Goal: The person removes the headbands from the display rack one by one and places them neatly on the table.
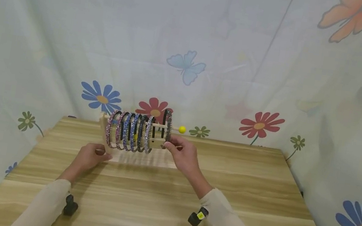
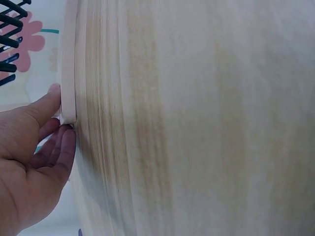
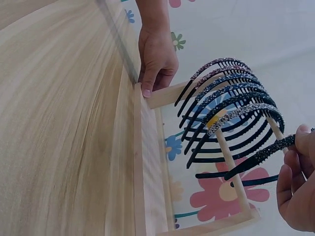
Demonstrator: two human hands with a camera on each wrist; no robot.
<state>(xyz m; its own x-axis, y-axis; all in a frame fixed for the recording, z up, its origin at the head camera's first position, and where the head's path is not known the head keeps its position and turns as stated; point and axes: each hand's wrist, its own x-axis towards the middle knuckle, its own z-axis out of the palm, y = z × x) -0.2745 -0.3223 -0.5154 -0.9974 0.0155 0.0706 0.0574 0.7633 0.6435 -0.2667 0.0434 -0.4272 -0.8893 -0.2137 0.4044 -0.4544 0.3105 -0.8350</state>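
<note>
A wooden headband rack [image 3: 141,162] stands on the table with its rods running sideways. Several glittery headbands [image 3: 231,93], pink, blue, black and silver, hang in a row along the rods. My right hand [image 1: 184,155] pinches a dark beaded headband [image 3: 268,151] between thumb and fingers. That headband is around the rods, to the right of the row, a gap away from the silver one. At the rack's left end, my left hand [image 1: 90,158] grips the corner of the base, thumb on top; in the left wrist view its fingertips [image 2: 68,142] curl under the wooden edge.
A yellow ball [image 1: 182,129] caps the right end of the upper rod. The wood-grain table [image 1: 160,207] stretches in front of the rack. Behind it hangs a pale cloth [image 1: 214,75] printed with flowers and butterflies. Both forearms carry a small black wrist camera [image 1: 70,206].
</note>
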